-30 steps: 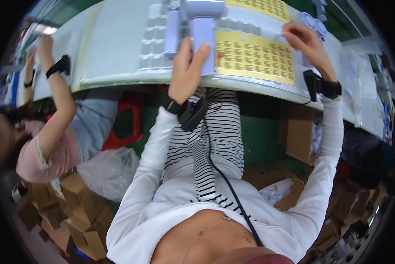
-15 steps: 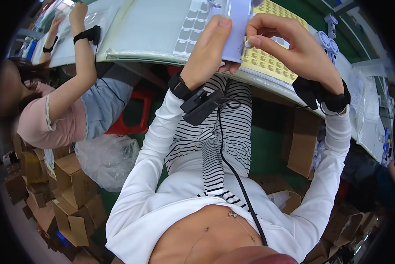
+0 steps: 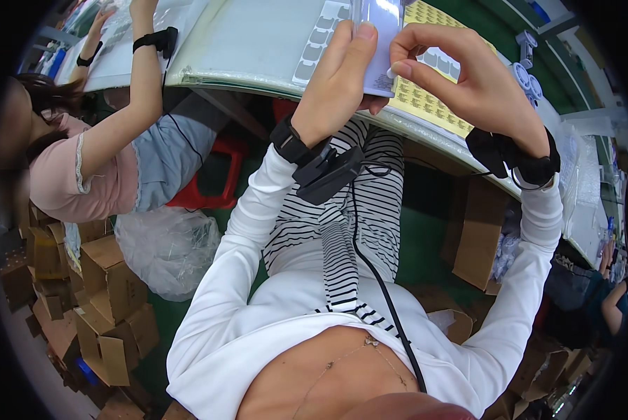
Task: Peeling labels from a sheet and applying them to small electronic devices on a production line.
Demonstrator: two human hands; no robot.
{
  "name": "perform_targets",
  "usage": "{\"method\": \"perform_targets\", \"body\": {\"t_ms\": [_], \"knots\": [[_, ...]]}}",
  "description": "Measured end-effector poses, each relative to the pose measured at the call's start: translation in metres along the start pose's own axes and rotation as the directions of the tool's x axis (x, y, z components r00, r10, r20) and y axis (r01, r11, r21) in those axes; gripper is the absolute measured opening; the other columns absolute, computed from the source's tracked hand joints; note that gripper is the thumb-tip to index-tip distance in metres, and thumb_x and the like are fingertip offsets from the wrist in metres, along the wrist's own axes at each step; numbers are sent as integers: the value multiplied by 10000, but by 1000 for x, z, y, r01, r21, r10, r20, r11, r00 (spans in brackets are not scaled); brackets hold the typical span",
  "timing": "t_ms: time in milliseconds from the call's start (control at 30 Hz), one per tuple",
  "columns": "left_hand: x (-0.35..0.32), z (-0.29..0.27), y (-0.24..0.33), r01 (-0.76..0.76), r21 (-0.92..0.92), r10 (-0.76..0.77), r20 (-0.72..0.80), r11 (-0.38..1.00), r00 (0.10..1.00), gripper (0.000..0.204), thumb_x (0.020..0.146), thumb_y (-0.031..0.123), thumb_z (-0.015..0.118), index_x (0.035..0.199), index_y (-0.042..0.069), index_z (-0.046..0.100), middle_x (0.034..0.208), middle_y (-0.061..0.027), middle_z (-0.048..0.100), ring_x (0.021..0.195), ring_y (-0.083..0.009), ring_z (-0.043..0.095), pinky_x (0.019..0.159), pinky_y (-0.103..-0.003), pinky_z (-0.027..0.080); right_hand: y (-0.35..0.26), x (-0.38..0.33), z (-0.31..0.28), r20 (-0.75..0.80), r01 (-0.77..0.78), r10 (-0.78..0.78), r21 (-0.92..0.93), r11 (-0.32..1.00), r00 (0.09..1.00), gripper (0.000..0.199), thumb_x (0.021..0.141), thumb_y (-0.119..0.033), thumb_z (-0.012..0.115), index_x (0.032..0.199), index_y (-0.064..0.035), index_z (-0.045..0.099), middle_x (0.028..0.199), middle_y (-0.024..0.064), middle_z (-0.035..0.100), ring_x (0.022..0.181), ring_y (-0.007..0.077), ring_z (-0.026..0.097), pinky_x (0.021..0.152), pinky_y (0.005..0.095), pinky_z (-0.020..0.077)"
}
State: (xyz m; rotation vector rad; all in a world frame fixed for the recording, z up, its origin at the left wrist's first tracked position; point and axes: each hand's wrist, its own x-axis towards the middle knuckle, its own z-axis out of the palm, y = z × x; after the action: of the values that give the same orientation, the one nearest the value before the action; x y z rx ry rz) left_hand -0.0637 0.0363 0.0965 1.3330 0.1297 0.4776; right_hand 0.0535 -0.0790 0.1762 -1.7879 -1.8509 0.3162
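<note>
My left hand [image 3: 338,84] grips a lavender box [image 3: 378,59] with a clear front, its thumb lying along the left edge and fingertips showing beneath. The box is held tilted over the table's near edge, and its top runs out of view. At the box's lower right edge my right hand [image 3: 461,80] is closed, thumb and forefinger pinching a small white piece [image 3: 391,72], perhaps a sticker. Under and beside the box lie a yellow sheet of small printed labels [image 3: 426,105] and a white sheet with grey label shapes [image 3: 314,52].
A white-topped table [image 3: 247,49] spans the front. Small white-and-lavender devices [image 3: 527,80] stand at the right. Another person [image 3: 93,161] works at the left, by a red stool [image 3: 219,175]. Cardboard boxes [image 3: 111,273] and a clear plastic bag [image 3: 167,248] sit on the floor.
The box in my left hand has shifted slightly right and tilted, and its clear front catches more light. My right hand stays at its edge. The whole view has shifted a little.
</note>
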Motion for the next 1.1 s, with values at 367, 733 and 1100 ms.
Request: {"method": "perform_targets", "body": {"t_ms": [367,733,1100], "knots": [[-5,-12,-12,-92,66,90,35,994,995,327,952,324,432,1076,22,417,769,-61,531,499,-101,485,413,-189,330,11,-4,35,-281,104,-123,-83,991,952,113,836,-62,596,907,19,562,779,66,591,736,154,586,696,266,456],[39,-177,-38,66,645,100,-217,762,971,377,917,323,508,1076,-12,438,836,-70,559,750,-139,528,705,-262,434,91,-49,58,-361,-284,531,550,785,767,329,897,-106,548,1195,-3,455,818,78,625,800,120,619,757,236,465],[31,-167,-51,152,-200,-165,-50,968,985,411,945,277,474,1150,-79,498,997,-119,602,931,-196,573,840,-321,449,103,-46,64,-276,-317,559,597,737,782,447,881,-89,561,1284,-25,381,831,69,628,817,107,604,807,243,460]]}}
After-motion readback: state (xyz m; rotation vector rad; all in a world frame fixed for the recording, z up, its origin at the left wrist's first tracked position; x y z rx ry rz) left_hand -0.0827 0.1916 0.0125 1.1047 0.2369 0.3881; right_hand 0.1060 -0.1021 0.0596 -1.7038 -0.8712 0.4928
